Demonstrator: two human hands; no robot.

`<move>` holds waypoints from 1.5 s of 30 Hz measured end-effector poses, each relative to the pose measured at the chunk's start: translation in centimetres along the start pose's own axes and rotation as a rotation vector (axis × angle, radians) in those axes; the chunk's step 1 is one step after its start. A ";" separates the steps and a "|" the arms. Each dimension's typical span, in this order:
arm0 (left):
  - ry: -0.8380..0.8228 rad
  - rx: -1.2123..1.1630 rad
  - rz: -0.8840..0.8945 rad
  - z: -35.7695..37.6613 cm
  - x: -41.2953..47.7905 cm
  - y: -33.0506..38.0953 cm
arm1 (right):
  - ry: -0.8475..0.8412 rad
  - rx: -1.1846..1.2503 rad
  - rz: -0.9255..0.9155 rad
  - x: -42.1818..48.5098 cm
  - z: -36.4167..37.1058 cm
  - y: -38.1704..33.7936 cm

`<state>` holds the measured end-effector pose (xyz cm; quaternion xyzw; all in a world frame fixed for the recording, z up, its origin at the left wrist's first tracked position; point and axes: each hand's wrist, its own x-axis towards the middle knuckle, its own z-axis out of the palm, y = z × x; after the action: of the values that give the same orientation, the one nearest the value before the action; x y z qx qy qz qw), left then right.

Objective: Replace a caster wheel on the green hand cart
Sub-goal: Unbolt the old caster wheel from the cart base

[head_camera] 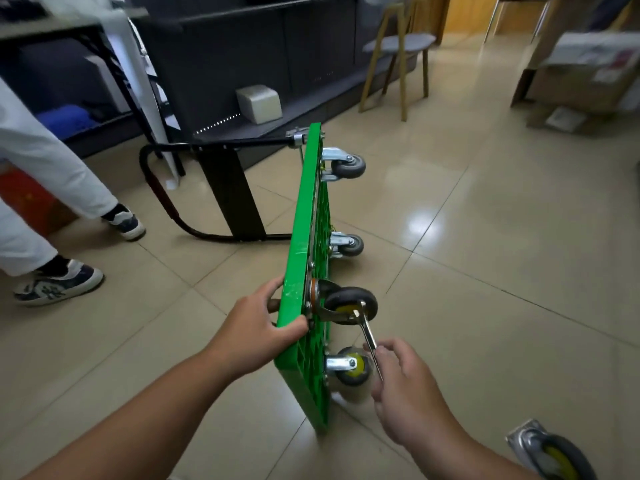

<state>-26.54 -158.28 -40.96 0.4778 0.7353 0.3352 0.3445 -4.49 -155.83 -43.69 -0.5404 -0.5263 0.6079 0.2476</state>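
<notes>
Cart [304, 209]: stands on one long edge on the floor [485, 237]; its long axis runs straight away from me, with the wheels facing right.
Left grip [258, 318]: wrapped round the cart's upper near corner, thumb on the wheel side and fingers over the far face. I judge it a steadying hold.
Right grip [405, 386]: pinched narrow on the near end of the wrench [369, 336]. It sits lower than the left grip and to its right.
Wrench: long axis slants up and away from my right grip. The head lies at the wheel's hub; I cannot tell whether it is seated on a nut.
Caster [349, 304]: the upper near one. It is ahead of and above my right grip and just right of my left grip, and it juts out sideways from the cart.
Nearer hand: the left, close beside the caster's base. The right reaches it only through the wrench.
Governing relation: the caster's base lies left of the wrench head, toward the cart. I judge that the turning plane must suit that sideways axis.
Spare [554, 452]: a loose caster on the floor, right of and nearer me than my right grip, well apart from the cart.
</notes>
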 end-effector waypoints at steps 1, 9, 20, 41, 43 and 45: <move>0.002 0.009 -0.012 0.1 -0.5 -0.1 | 0.008 0.050 0.057 -0.5 0.1 -0.9; -0.003 0.077 -0.017 0.2 -1.2 0.2 | -0.041 0.092 0.227 -1.4 2.8 -2.6; -0.017 -0.094 -0.003 0.9 0.9 0.8 | -0.041 0.077 0.195 -0.1 3.8 -3.6; -0.045 0.132 0.009 2.5 3.6 -0.3 | -0.129 0.022 0.196 -0.3 3.1 -5.9; -0.042 0.134 0.020 2.9 4.0 -0.1 | -0.095 0.024 0.172 -0.6 2.8 -5.5; -0.030 0.162 0.044 3.4 4.1 0.3 | -0.075 0.036 0.158 -0.8 2.4 -5.3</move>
<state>-24.81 -153.79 -43.33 0.5249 0.7442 0.2751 0.3082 -7.84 -155.71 -38.86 -0.5525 -0.4799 0.6548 0.1888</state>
